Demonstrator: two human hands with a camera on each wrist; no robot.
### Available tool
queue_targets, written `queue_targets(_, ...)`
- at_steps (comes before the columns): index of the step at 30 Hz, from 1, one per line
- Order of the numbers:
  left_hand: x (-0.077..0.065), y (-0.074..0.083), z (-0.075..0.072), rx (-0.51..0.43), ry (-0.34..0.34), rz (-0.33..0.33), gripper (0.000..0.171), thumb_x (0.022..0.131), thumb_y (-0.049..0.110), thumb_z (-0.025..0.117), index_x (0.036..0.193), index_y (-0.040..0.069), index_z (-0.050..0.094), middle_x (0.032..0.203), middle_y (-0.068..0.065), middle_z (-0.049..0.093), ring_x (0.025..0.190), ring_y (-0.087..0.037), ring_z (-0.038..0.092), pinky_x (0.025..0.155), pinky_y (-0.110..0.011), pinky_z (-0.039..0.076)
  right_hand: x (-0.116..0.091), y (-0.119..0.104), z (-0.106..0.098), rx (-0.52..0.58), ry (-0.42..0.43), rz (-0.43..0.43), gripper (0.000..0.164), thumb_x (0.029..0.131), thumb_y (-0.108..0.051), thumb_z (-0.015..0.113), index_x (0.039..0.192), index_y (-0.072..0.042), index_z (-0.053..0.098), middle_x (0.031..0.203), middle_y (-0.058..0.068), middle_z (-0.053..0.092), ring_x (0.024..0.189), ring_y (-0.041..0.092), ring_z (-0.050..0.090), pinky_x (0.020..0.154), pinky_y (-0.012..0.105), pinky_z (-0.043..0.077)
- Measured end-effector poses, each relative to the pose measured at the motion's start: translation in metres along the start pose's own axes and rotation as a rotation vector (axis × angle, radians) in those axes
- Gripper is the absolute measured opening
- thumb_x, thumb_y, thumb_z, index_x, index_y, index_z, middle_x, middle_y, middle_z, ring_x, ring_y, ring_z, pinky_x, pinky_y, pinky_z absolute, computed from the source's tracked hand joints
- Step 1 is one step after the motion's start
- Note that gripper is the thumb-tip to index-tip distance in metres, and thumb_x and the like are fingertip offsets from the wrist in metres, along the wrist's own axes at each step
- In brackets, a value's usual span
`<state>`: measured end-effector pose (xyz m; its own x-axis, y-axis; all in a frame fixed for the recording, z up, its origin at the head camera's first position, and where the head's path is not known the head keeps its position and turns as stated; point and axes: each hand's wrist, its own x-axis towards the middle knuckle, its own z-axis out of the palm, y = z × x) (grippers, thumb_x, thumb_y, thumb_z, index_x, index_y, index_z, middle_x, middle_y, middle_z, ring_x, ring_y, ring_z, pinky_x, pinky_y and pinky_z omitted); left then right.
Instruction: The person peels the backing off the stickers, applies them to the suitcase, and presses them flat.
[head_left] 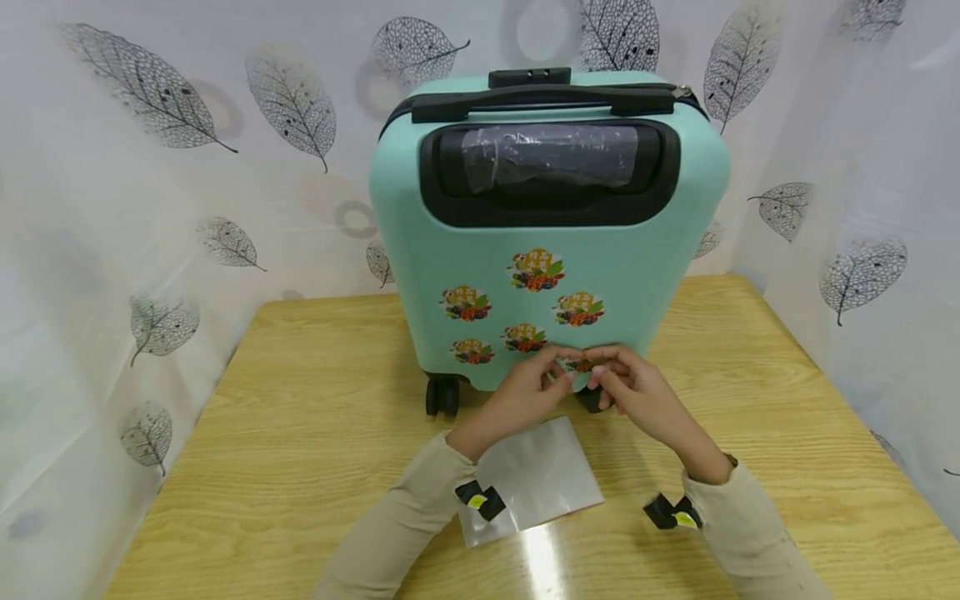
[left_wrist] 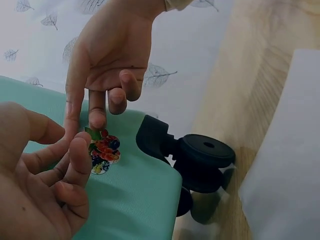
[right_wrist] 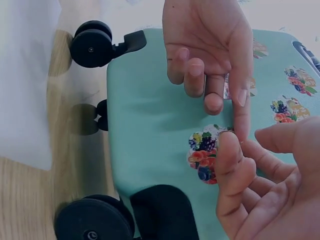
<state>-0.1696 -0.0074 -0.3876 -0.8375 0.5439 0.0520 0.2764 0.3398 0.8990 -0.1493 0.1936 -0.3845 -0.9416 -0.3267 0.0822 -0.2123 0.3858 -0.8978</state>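
A mint-green suitcase stands upright on the table. My left hand and right hand meet at its lower right, index fingertips close together at a round fruit sticker. That fruit sticker lies flat against the shell in the left wrist view. There the index fingers reach its edge, the other fingers loosely bent and thumbs apart. From the right wrist, the fruit sticker is partly behind my right hand, with my left hand opposite. Neither hand pinches anything visible.
Several similar stickers, including a top one, are on the suitcase front. A pale glossy sheet lies on the wooden table under my left forearm. Black wheels support the suitcase. Behind it hangs a leaf-patterned curtain.
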Motion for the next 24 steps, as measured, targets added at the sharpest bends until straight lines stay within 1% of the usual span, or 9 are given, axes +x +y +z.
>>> queue_targets(3,-0.002,-0.003,-0.001,-0.010,-0.006,-0.006,0.036,0.101,0.019,0.050,0.137,0.019,0.049,0.099,-0.013,0.066,0.060,-0.014,0.053,0.053,-0.024,0.042,-0.001,0.003,0.000,-0.001,-0.010,0.005,0.032,0.103,-0.013,0.042,0.131,0.001,0.048,0.096,0.019,0.059,0.064,0.010,0.056,0.049,0.029,0.044)
queue_targets(7,-0.004,-0.010,-0.002,-0.009,-0.011,-0.025,0.038,0.101,0.018,0.050,0.138,0.020,0.048,0.098,-0.011,0.065,0.059,-0.013,0.052,0.053,-0.023,0.042,-0.003,0.010,0.000,-0.005,-0.021,0.009,0.031,0.103,-0.013,0.042,0.131,0.002,0.047,0.098,0.023,0.059,0.065,0.011,0.057,0.050,0.030,0.045)
queue_targets(10,-0.005,-0.016,-0.001,-0.012,-0.024,-0.034,0.038,0.101,0.019,0.050,0.139,0.021,0.048,0.099,-0.012,0.065,0.060,-0.012,0.052,0.054,-0.023,0.043,-0.004,0.015,0.001,-0.013,-0.027,0.007,0.031,0.104,-0.014,0.043,0.130,0.002,0.047,0.097,0.021,0.059,0.064,0.011,0.057,0.050,0.028,0.044)
queue_targets(13,-0.004,-0.022,0.000,-0.026,-0.041,-0.031,0.038,0.101,0.019,0.049,0.139,0.021,0.048,0.101,-0.015,0.065,0.060,-0.012,0.051,0.055,-0.023,0.043,-0.005,0.020,0.001,-0.006,-0.037,0.008,0.031,0.103,-0.013,0.043,0.130,0.002,0.047,0.097,0.020,0.059,0.064,0.011,0.057,0.050,0.027,0.044)
queue_targets(16,-0.003,-0.028,0.003,-0.041,-0.052,-0.020,0.038,0.101,0.017,0.048,0.139,0.021,0.049,0.101,-0.017,0.065,0.062,-0.011,0.052,0.056,-0.022,0.043,-0.005,0.024,0.003,0.006,-0.049,0.019,0.031,0.103,-0.013,0.042,0.131,0.001,0.047,0.097,0.019,0.060,0.066,0.017,0.058,0.051,0.028,0.045)
queue_targets(20,-0.002,-0.034,0.007,-0.042,-0.053,-0.015,0.038,0.101,0.016,0.048,0.139,0.020,0.049,0.094,-0.009,0.065,0.063,-0.009,0.053,0.056,-0.022,0.043,-0.006,0.028,0.005,0.017,-0.062,0.036,0.032,0.104,-0.011,0.041,0.133,0.001,0.045,0.098,0.018,0.059,0.068,0.025,0.059,0.051,0.030,0.046)
queue_targets(22,-0.002,-0.036,0.009,-0.043,-0.049,-0.020,0.038,0.101,0.016,0.049,0.139,0.019,0.049,0.091,-0.006,0.065,0.063,-0.010,0.054,0.056,-0.022,0.044,-0.006,0.030,0.006,0.019,-0.066,0.035,0.032,0.104,-0.011,0.041,0.133,0.002,0.045,0.098,0.019,0.060,0.068,0.026,0.059,0.051,0.031,0.046)
queue_targets(24,-0.003,-0.038,0.011,-0.047,-0.052,-0.029,0.038,0.101,0.018,0.050,0.139,0.019,0.049,0.091,-0.008,0.065,0.063,-0.011,0.055,0.055,-0.022,0.044,-0.006,0.033,0.008,0.026,-0.069,0.033,0.032,0.103,-0.010,0.040,0.133,0.002,0.044,0.098,0.021,0.059,0.068,0.026,0.058,0.051,0.031,0.046)
